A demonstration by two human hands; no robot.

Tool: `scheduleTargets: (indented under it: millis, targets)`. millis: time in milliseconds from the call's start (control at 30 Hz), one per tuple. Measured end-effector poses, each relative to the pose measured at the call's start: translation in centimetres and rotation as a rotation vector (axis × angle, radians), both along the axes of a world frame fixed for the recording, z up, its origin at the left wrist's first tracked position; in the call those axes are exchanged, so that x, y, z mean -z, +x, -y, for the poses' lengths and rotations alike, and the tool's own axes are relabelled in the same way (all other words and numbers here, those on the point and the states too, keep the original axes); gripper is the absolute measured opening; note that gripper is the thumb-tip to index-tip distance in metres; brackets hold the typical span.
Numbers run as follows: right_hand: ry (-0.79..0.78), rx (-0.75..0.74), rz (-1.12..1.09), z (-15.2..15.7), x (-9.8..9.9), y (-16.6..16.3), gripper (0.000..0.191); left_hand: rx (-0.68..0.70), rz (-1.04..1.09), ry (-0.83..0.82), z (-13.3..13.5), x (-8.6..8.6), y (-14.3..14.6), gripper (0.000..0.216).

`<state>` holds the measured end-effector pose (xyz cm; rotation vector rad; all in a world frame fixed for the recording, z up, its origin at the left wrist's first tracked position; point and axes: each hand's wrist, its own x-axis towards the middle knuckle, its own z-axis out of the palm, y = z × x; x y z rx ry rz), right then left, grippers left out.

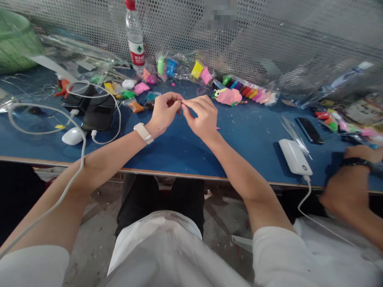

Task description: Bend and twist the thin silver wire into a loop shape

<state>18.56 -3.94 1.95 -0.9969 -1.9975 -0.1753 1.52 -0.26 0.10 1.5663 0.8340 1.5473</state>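
Above the blue table (pixel 167 159), my left hand (pixel 164 111) and my right hand (pixel 202 115) meet at the fingertips. Both are closed in a pinch, and whatever sits between the fingers is too small to make out. Just behind and to the right of my right hand lies a pink clay figure (pixel 229 97) with white eyes and green bits. Beside my left hand are bags of orange clay (pixel 136 106) and dark clay (pixel 149 104). A small pink scrap (pixel 218 128) shows by my right wrist.
At the back stand a water bottle (pixel 136 40) and bagged coloured clay (pixel 197 69). On the left, a white cable (pixel 83 151) crosses my left arm near a black phone (pixel 100 111). To the right lie a power bank (pixel 295 157), another phone (pixel 309 130) and a co-worker's arm (pixel 348 183).
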Motion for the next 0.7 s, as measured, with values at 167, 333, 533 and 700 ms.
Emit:
scheduleTargets:
  millis: [167,333,533,700]
  targets:
    - [-0.027,0.006,-0.039,0.24,-0.19,-0.24,0.038,-0.004,-0.022,0.016,-0.05,0.19,-0.04,0.011]
    - [-0.046,0.016,-0.09,0.44,-0.41,-0.6,0.043,-0.018,-0.043,0.023,0.05,0.22,0.0,0.008]
    - [-0.048,0.031,-0.146,0.02,-0.1,-0.64,0.04,-0.061,-0.044,0.015,-0.01,0.33,0.13,0.012]
    - [-0.041,-0.002,-0.184,-0.13,0.05,-0.45,0.036,-0.063,-0.038,0.017,-0.02,0.37,0.09,0.012]
